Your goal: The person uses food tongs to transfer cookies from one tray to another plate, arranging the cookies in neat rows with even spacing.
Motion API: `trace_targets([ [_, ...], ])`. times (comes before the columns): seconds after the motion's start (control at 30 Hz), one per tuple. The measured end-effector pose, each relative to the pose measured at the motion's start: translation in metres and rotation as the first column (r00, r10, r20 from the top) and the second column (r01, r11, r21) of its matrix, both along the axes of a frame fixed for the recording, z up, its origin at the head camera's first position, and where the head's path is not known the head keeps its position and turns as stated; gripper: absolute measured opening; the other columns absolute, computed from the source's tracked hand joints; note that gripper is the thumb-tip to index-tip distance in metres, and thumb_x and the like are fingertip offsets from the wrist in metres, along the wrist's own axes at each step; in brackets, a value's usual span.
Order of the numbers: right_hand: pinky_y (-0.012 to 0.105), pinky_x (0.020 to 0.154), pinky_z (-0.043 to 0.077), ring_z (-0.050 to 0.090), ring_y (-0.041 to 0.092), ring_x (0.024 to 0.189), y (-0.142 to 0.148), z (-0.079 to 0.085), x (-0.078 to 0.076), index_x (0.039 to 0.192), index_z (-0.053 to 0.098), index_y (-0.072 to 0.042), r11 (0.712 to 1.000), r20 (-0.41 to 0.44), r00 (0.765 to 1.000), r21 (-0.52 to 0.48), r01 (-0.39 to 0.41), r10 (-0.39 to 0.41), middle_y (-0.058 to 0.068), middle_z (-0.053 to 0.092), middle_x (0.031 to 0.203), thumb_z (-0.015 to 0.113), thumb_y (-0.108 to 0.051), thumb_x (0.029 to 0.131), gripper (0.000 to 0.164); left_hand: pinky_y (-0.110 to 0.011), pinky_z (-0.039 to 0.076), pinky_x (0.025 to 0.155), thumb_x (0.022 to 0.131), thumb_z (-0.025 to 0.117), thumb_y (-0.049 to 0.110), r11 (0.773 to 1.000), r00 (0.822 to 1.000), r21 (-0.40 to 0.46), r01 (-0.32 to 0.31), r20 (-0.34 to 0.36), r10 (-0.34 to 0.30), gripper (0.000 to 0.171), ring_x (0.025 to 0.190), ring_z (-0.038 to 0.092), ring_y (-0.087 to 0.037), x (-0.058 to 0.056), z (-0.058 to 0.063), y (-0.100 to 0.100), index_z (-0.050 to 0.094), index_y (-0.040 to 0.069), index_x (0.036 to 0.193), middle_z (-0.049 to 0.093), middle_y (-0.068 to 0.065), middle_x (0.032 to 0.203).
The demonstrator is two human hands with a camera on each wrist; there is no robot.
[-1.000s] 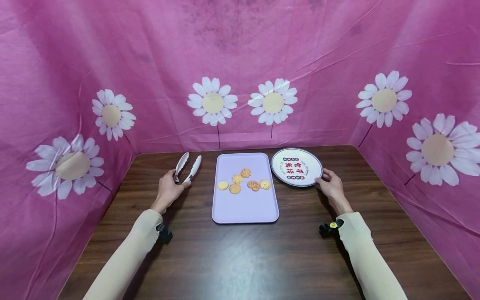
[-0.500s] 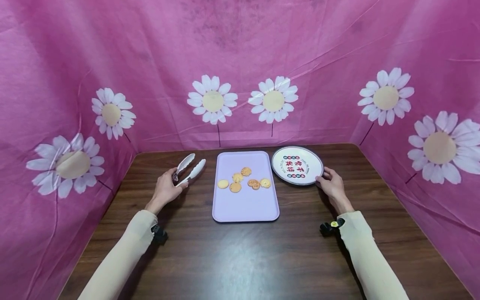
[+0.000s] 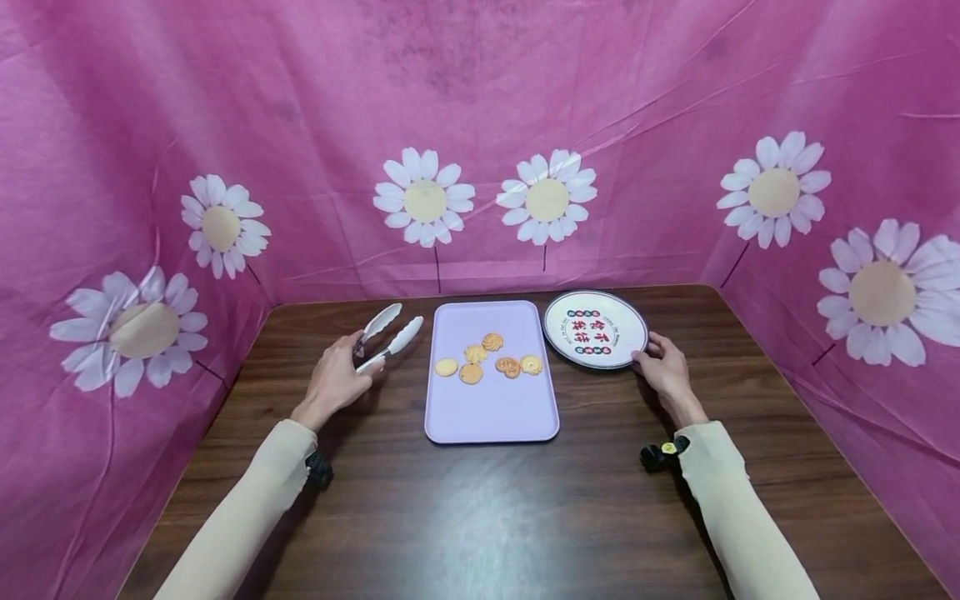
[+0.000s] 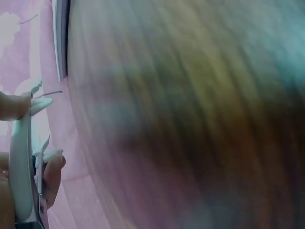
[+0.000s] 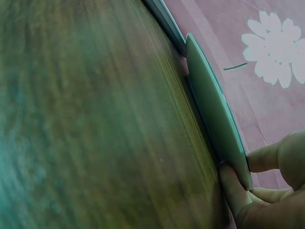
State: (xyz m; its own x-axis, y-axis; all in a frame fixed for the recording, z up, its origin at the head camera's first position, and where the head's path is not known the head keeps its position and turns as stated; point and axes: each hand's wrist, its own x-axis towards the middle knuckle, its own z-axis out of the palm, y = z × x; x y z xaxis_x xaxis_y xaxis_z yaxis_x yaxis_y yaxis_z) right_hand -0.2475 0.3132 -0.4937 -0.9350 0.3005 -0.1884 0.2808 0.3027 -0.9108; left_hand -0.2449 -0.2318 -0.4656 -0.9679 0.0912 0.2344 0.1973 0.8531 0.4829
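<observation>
Wooden table [image 3: 480,517] stretches from the smooth lilac tray's [image 3: 491,417] near edge toward me; a narrower strip shows off its left edge. There my left hand [image 3: 337,379] grips the tongs [image 3: 405,335], arms spread, tips nearer the tray than a second ago. By the table's far edge, my right hand [image 3: 667,373] pinches the round plate's [image 3: 596,332] right rim. Six biscuits [image 3: 471,373] lie on the tray.
</observation>
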Motion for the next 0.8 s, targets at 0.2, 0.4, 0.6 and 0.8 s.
trace_targets([
  [0.2, 0.011, 0.083, 0.055, 0.058, 0.024, 0.124, 0.000, -0.001, 0.000, 0.164, 0.024, 0.000, 1.000, -0.003, 1.000, 0.007, 0.001, -0.001, 0.028, 0.042, 0.160, 0.054, -0.007, 0.103, 0.069, -0.059, 0.051, 0.101, 0.087, 0.080, 0.026, 0.998, 0.998, 0.029, 0.064, -0.024, -0.063, 0.074, 0.117, 0.065, -0.047, 0.000, 0.005, 0.007, 0.052, -0.008, 0.147, 0.067, -0.028, 0.125],
  [0.4, 0.011, 0.084, 0.055, 0.058, 0.019, 0.119, 0.001, 0.000, 0.001, 0.164, 0.024, 0.000, 1.000, 0.000, 1.000, 0.016, 0.000, 0.000, 0.027, 0.042, 0.159, 0.054, -0.008, 0.103, 0.069, -0.057, 0.050, 0.103, 0.087, 0.080, 0.027, 0.995, 0.995, -0.011, 0.099, 0.001, -0.099, 0.075, 0.118, 0.065, -0.044, 0.003, 0.012, 0.012, 0.051, -0.005, 0.149, 0.068, -0.026, 0.128],
  [0.6, 0.011, 0.083, 0.054, 0.056, 0.027, 0.129, 0.001, -0.001, 0.001, 0.165, 0.022, 0.000, 0.999, 0.013, 1.000, 0.038, -0.009, 0.008, 0.028, 0.041, 0.160, 0.054, -0.010, 0.104, 0.069, -0.056, 0.052, 0.097, 0.087, 0.080, 0.028, 0.991, 0.992, -0.047, 0.128, 0.000, -0.129, 0.074, 0.109, 0.066, -0.041, 0.005, 0.017, 0.014, 0.052, -0.003, 0.148, 0.070, -0.021, 0.117],
  [0.8, 0.023, 0.099, 0.055, 0.052, 0.032, 0.137, 0.001, 0.000, 0.001, 0.165, 0.021, -0.002, 0.998, 0.031, 0.999, 0.056, -0.011, 0.009, 0.027, 0.039, 0.162, 0.053, -0.012, 0.105, 0.069, -0.055, 0.054, 0.091, 0.087, 0.081, 0.025, 0.986, 0.986, -0.028, 0.167, -0.008, -0.167, 0.072, 0.103, 0.067, -0.038, 0.006, 0.026, 0.022, 0.054, -0.004, 0.147, 0.071, -0.020, 0.112],
])
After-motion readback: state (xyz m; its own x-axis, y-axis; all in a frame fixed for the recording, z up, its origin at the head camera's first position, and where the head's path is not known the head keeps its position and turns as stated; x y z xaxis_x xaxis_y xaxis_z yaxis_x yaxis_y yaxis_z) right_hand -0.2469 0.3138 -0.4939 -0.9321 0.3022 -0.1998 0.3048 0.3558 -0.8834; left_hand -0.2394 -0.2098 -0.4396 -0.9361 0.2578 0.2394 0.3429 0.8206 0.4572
